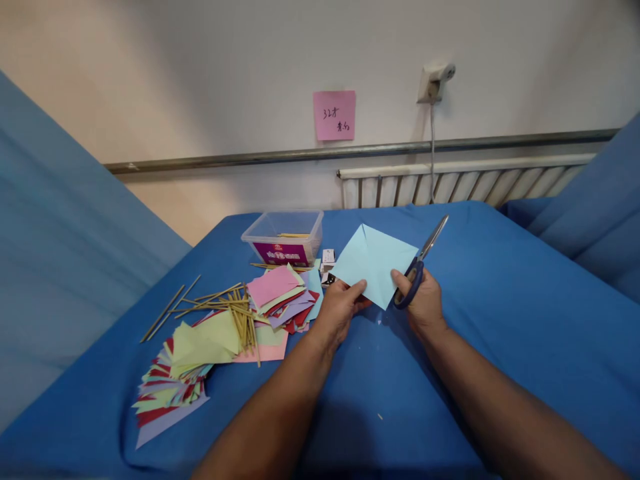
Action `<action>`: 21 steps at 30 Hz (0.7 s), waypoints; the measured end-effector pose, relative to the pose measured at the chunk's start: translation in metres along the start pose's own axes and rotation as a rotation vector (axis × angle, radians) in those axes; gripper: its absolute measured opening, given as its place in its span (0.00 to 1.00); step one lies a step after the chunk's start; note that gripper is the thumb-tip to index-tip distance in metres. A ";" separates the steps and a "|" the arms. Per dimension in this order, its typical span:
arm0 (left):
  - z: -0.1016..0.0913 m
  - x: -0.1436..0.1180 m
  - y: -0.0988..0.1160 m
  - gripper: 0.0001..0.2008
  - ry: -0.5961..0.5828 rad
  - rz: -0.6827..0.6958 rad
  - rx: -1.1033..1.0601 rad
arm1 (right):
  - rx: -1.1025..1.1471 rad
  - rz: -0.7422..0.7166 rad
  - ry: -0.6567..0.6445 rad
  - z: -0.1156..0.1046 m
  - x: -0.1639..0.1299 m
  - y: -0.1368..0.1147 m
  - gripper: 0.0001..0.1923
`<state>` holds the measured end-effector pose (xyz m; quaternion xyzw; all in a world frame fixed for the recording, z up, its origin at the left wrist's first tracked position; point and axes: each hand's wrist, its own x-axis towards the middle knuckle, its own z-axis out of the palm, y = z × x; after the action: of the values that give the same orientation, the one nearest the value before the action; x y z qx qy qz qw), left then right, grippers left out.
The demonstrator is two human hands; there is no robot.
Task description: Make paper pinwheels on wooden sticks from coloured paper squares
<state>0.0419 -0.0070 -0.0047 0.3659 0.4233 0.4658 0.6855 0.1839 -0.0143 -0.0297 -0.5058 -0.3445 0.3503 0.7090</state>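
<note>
My left hand point(341, 308) pinches the lower left edge of a light blue paper square point(373, 263) that shows fold creases and is held up over the blue cloth. My right hand point(424, 301) grips blue-handled scissors point(419, 265) and its thumb also touches the paper's right edge. The scissor blades point up and to the right, behind the paper, and look closed.
Left of my hands lie piles of coloured paper squares point(280, 297) and folded pieces point(173, 380), with several thin wooden sticks point(220, 303) among them. A clear plastic box point(284, 238) stands behind them. The blue-covered table point(500, 320) runs back to a radiator point(450, 187) and wall.
</note>
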 end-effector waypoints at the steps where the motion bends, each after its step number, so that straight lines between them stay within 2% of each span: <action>1: 0.000 0.000 0.001 0.16 0.011 0.006 -0.027 | 0.028 0.016 -0.008 0.001 0.000 -0.002 0.18; 4: -0.001 0.000 0.007 0.14 0.027 0.019 -0.056 | 0.099 0.061 -0.025 0.002 0.001 -0.004 0.17; 7: -0.002 0.000 0.010 0.14 0.014 0.036 0.005 | 0.104 0.074 -0.022 0.001 0.002 -0.005 0.16; 12: -0.005 0.002 0.011 0.15 0.046 0.189 0.155 | 0.091 0.074 -0.031 0.000 0.002 -0.008 0.15; 14: -0.008 0.005 0.011 0.16 0.090 0.239 0.177 | 0.113 0.099 -0.055 0.000 0.002 -0.009 0.16; 18: -0.017 0.010 0.018 0.17 0.264 0.344 0.175 | 0.140 0.144 -0.104 0.001 -0.002 -0.011 0.18; 21: -0.024 0.012 0.028 0.17 0.329 0.441 0.094 | 0.109 0.227 -0.249 0.001 -0.007 -0.011 0.19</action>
<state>0.0134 0.0155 0.0090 0.3998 0.4602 0.6370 0.4718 0.1809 -0.0219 -0.0199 -0.4549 -0.3507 0.5061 0.6434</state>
